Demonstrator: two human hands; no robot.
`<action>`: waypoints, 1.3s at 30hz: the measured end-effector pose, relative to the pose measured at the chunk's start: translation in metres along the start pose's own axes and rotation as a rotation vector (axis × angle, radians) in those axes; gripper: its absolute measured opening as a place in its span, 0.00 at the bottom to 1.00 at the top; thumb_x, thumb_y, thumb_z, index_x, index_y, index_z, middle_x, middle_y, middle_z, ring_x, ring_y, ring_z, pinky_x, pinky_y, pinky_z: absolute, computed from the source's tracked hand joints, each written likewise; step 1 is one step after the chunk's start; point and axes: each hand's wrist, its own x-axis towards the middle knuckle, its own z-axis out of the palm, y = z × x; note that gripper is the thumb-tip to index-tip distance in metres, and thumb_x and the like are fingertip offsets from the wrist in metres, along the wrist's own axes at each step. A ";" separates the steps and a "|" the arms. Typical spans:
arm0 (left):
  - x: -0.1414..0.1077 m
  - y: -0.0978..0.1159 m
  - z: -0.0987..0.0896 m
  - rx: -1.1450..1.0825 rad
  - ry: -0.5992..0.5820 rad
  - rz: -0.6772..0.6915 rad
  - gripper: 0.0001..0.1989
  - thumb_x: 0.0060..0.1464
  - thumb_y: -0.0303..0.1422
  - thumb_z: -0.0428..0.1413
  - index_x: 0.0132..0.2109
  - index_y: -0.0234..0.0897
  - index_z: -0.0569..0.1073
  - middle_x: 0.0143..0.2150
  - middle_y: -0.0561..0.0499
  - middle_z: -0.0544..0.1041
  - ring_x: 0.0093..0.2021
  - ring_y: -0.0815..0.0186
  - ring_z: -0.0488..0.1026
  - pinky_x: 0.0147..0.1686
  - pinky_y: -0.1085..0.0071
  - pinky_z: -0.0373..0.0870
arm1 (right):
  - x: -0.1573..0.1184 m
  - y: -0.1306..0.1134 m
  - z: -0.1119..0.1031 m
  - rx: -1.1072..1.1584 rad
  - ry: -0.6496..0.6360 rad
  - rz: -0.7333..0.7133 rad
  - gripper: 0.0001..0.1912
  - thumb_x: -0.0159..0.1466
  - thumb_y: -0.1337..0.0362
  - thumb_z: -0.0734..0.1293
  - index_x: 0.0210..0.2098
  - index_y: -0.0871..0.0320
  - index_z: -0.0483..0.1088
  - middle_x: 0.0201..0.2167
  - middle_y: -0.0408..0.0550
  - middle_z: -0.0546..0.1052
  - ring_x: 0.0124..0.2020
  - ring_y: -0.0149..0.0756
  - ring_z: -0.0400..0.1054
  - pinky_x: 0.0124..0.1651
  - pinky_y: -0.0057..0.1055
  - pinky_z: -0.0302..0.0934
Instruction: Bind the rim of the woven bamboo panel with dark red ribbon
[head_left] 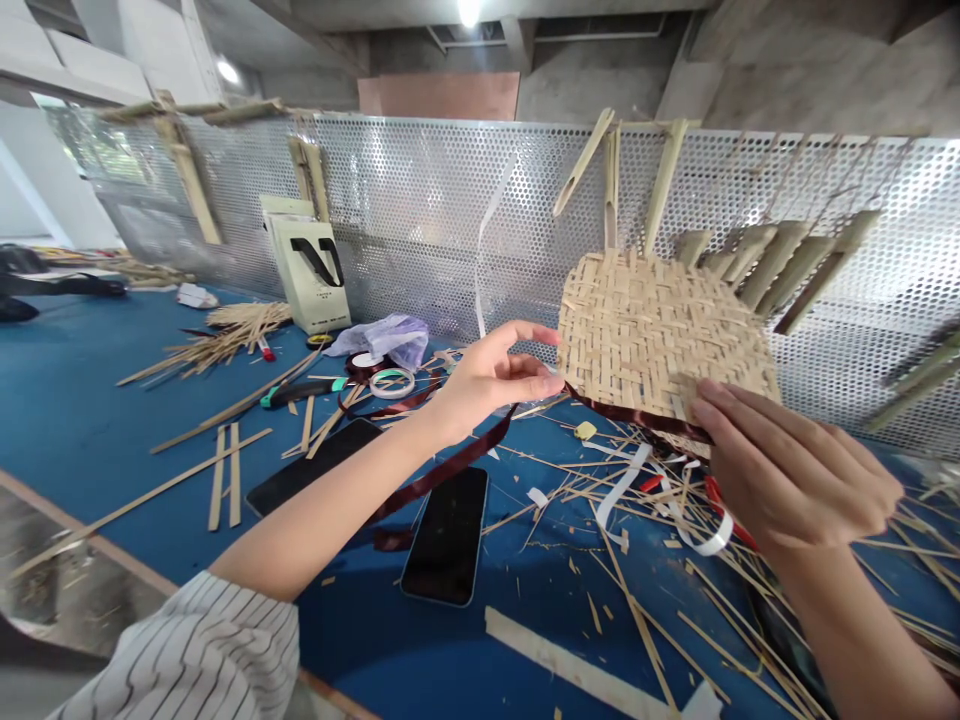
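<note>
1. Pretty sure I'm in a craft workshop: there's a woven panel [637, 320] in my right hand [802, 470].
2. Blue worktable [112, 400] in front of the perforated metal screen [420, 220] is a total mess of cut strips [240, 325], tape [375, 389] and a green-and-black tool [304, 391].
3. Bamboo pieces [664, 190] hang along that screen.
4. Above the screen, bare concrete beams [517, 45], so a pretty raw space.

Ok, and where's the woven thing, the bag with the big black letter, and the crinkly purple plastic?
Woven piece [660, 335]: head view, middle of its flat face.
Bag with the black letter [311, 275]: head view, its front.
Purple plastic [394, 342]: head view, its crumpled middle.
</note>
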 end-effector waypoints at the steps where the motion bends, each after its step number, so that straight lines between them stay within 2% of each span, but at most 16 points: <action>1: 0.000 0.000 0.000 0.000 0.010 -0.020 0.17 0.45 0.26 0.62 0.43 0.39 0.68 0.37 0.53 0.71 0.33 0.72 0.69 0.33 0.76 0.68 | 0.003 0.000 0.002 -0.025 0.025 -0.063 0.29 0.54 0.79 0.67 0.52 0.50 0.70 0.41 0.43 0.75 0.41 0.39 0.72 0.33 0.29 0.63; 3: 0.000 0.000 0.000 0.016 0.032 -0.037 0.18 0.44 0.26 0.63 0.43 0.39 0.69 0.32 0.55 0.70 0.33 0.73 0.68 0.33 0.77 0.68 | 0.010 -0.001 0.004 -0.013 0.036 -0.081 0.30 0.54 0.80 0.67 0.53 0.52 0.69 0.41 0.45 0.76 0.40 0.40 0.72 0.35 0.32 0.64; 4: 0.000 0.000 0.000 0.032 0.037 -0.038 0.17 0.43 0.26 0.63 0.42 0.39 0.69 0.33 0.55 0.70 0.33 0.73 0.68 0.33 0.77 0.67 | 0.014 -0.002 0.003 0.033 0.017 -0.012 0.30 0.54 0.80 0.67 0.53 0.51 0.69 0.40 0.44 0.76 0.39 0.39 0.72 0.36 0.32 0.65; 6: 0.000 0.000 -0.001 0.082 0.031 -0.031 0.14 0.43 0.26 0.63 0.39 0.37 0.70 0.39 0.52 0.71 0.34 0.74 0.68 0.35 0.76 0.68 | 0.019 -0.003 0.000 0.160 -0.043 0.161 0.26 0.55 0.77 0.67 0.49 0.46 0.72 0.36 0.41 0.77 0.36 0.36 0.72 0.37 0.30 0.65; 8: 0.001 0.000 -0.002 0.144 0.015 -0.018 0.11 0.44 0.27 0.63 0.37 0.35 0.72 0.47 0.49 0.70 0.35 0.74 0.69 0.37 0.75 0.69 | 0.022 -0.002 -0.007 0.265 -0.143 0.383 0.17 0.56 0.71 0.68 0.42 0.44 0.75 0.32 0.37 0.77 0.32 0.33 0.72 0.35 0.27 0.65; 11: 0.002 -0.001 -0.005 0.249 -0.036 -0.008 0.09 0.45 0.27 0.62 0.36 0.33 0.73 0.50 0.46 0.70 0.35 0.73 0.71 0.38 0.72 0.70 | 0.023 0.002 -0.016 0.365 -0.329 0.733 0.07 0.53 0.59 0.71 0.33 0.45 0.77 0.29 0.36 0.77 0.30 0.34 0.72 0.30 0.24 0.65; 14: 0.003 -0.001 -0.006 0.379 -0.097 0.006 0.07 0.47 0.28 0.60 0.36 0.33 0.74 0.48 0.45 0.71 0.35 0.72 0.72 0.37 0.71 0.71 | 0.024 0.007 -0.020 0.545 -0.507 0.992 0.13 0.48 0.53 0.74 0.33 0.47 0.78 0.32 0.40 0.78 0.31 0.38 0.73 0.29 0.23 0.66; 16: 0.002 -0.001 -0.004 0.486 -0.111 0.029 0.06 0.49 0.29 0.60 0.36 0.33 0.74 0.47 0.45 0.72 0.34 0.72 0.72 0.35 0.71 0.71 | 0.023 0.010 -0.020 0.669 -0.556 1.094 0.15 0.46 0.52 0.75 0.33 0.48 0.78 0.33 0.42 0.78 0.31 0.39 0.72 0.29 0.23 0.66; 21: -0.001 -0.001 0.004 0.783 -0.048 0.181 0.06 0.52 0.32 0.57 0.33 0.32 0.74 0.45 0.45 0.74 0.34 0.71 0.73 0.34 0.73 0.72 | 0.020 0.014 -0.017 0.785 -0.536 1.241 0.18 0.42 0.56 0.77 0.33 0.49 0.78 0.34 0.44 0.77 0.30 0.40 0.72 0.28 0.24 0.67; 25: -0.005 -0.003 0.009 0.790 -0.064 0.300 0.10 0.54 0.34 0.56 0.43 0.35 0.74 0.49 0.45 0.74 0.43 0.66 0.74 0.38 0.71 0.74 | 0.019 0.014 -0.016 0.847 -0.540 1.333 0.18 0.42 0.56 0.78 0.32 0.52 0.78 0.32 0.45 0.78 0.29 0.39 0.72 0.29 0.24 0.67; 27: -0.007 -0.002 0.011 0.737 -0.102 0.286 0.12 0.55 0.34 0.56 0.46 0.37 0.73 0.49 0.46 0.75 0.43 0.67 0.74 0.39 0.71 0.74 | 0.020 0.013 -0.017 0.853 -0.542 1.356 0.18 0.42 0.56 0.78 0.32 0.52 0.78 0.32 0.46 0.78 0.30 0.39 0.72 0.29 0.23 0.67; 32: -0.009 0.002 0.013 0.656 -0.123 0.142 0.14 0.55 0.38 0.56 0.47 0.37 0.72 0.47 0.47 0.76 0.39 0.68 0.75 0.36 0.74 0.72 | 0.023 0.011 -0.019 0.880 -0.521 1.368 0.18 0.41 0.56 0.78 0.31 0.54 0.78 0.31 0.48 0.77 0.28 0.36 0.71 0.28 0.21 0.65; 35: -0.009 0.002 0.013 0.590 -0.174 0.086 0.17 0.55 0.39 0.55 0.50 0.37 0.71 0.46 0.47 0.76 0.37 0.68 0.74 0.33 0.74 0.71 | 0.023 0.011 -0.020 0.896 -0.514 1.410 0.19 0.40 0.56 0.78 0.32 0.55 0.78 0.30 0.50 0.77 0.28 0.38 0.71 0.28 0.23 0.66; 39: -0.010 -0.001 0.014 0.662 -0.169 0.103 0.23 0.48 0.41 0.60 0.51 0.40 0.70 0.47 0.48 0.76 0.43 0.64 0.73 0.38 0.71 0.71 | 0.024 0.010 -0.020 0.909 -0.502 1.475 0.23 0.39 0.57 0.79 0.36 0.55 0.78 0.33 0.51 0.77 0.31 0.42 0.72 0.30 0.27 0.67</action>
